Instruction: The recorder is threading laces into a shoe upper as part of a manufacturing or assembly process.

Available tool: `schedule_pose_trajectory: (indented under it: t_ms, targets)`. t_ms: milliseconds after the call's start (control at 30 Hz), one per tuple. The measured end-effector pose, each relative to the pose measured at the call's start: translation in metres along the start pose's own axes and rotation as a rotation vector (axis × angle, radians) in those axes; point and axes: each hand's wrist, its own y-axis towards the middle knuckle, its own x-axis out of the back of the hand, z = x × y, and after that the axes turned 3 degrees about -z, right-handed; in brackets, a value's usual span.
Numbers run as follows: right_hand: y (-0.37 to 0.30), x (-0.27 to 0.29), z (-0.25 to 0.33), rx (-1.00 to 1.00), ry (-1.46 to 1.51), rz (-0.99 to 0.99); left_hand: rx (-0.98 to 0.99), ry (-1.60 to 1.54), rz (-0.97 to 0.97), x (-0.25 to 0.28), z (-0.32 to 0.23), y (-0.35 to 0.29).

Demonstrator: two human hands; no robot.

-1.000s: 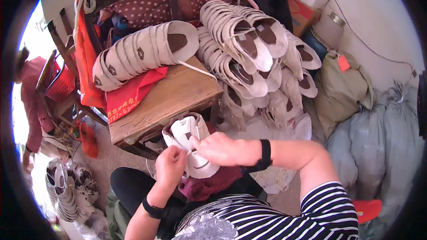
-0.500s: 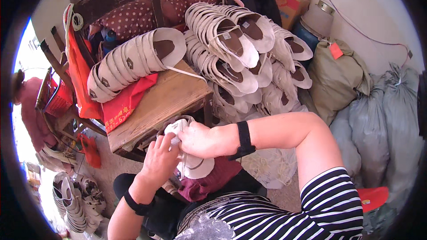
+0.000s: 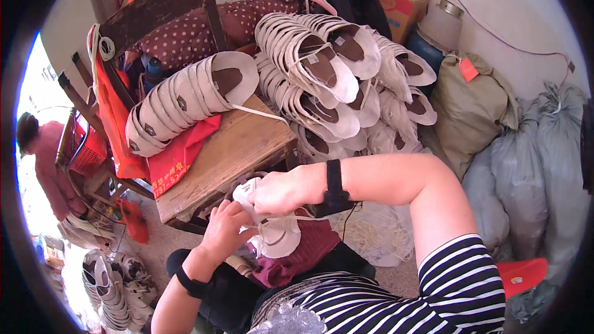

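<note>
A pale canvas shoe upper (image 3: 279, 239) with a mesh tongue lies in front of me over my lap, at the near side of the wooden seat. My left hand (image 3: 226, 225) grips its left edge with bent fingers, the thumb toward the middle of the upper. Curled over its far part beside the tongue, my right hand (image 3: 278, 193) is closed on the upper; its fingertips are hidden. A thin white shoelace (image 3: 307, 218) crosses the upper and trails off to the right below my right wrist.
Nested shoe uppers (image 3: 179, 106) lie on the wooden seat (image 3: 238, 154) with a red bag (image 3: 185, 154). More stacked uppers (image 3: 322, 62) are heaped beyond it. Grey sacks (image 3: 516, 173) line the right. Loose laces (image 3: 377, 235) lie on the floor. At far left is another person (image 3: 52, 167).
The shoelace now stretches out to the right of the upper. My hands have shifted slightly. The person at far left has become more upright, and the view has tilted a little.
</note>
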Motion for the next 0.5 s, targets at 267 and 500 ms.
schedule_pose_trajectory:
  t_ms: [267, 500]
  targets:
    - [-0.001, -0.009, -0.016, 0.132, 0.131, -0.031, 0.147, 0.075, -0.097, -0.015, -0.008, 0.004]
    - [0.0, -0.037, -0.012, 0.105, 0.008, -0.224, 0.183, -0.122, -0.187, -0.034, 0.002, 0.006]
